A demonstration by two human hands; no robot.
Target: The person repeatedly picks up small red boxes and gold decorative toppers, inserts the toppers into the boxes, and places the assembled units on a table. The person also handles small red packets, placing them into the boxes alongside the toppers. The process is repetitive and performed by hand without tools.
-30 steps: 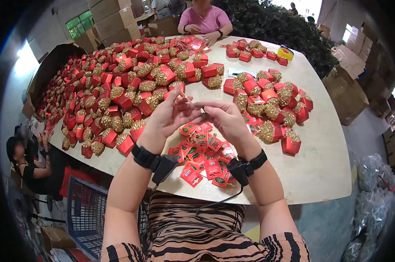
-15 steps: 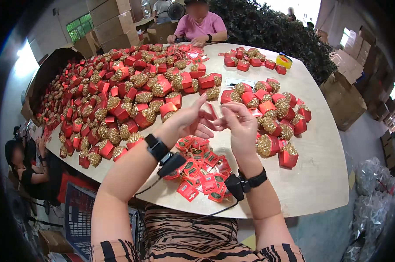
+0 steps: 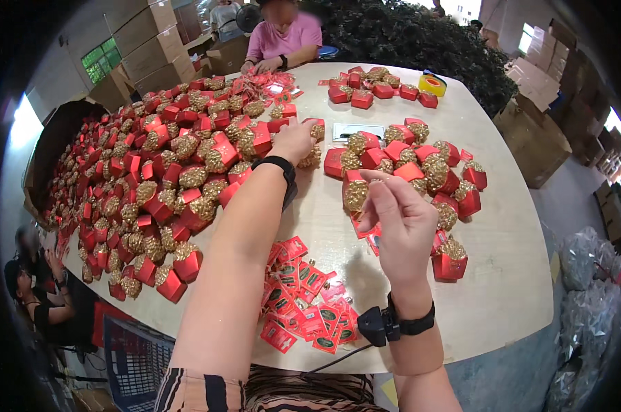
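Note:
My left hand [image 3: 295, 142] stretches to the near-right edge of a large heap of red and gold pinecone-like ornaments [image 3: 194, 177]. It lies on one ornament there, next to a gold cone [image 3: 311, 158]; its fingers are mostly hidden. My right hand [image 3: 401, 230] is raised over the table, thumb and forefinger pinched together. A thin gold string seems to run down from the pinch toward a red tag [image 3: 362, 228] below. Between my forearms lies a loose pile of red printed tags [image 3: 303, 302].
A smaller ornament group [image 3: 420, 165] lies beyond my right hand, with a white card [image 3: 357, 132] behind it. A yellow tape roll [image 3: 432, 84] stands farther back. Across the table [image 3: 496, 275] a person in pink [image 3: 286, 42] works. A blue crate [image 3: 137, 357] is at lower left.
My hands, close together before, have parted. The left has reached forward to the heap's edge; the right stays raised in a pinch. The view has shifted slightly.

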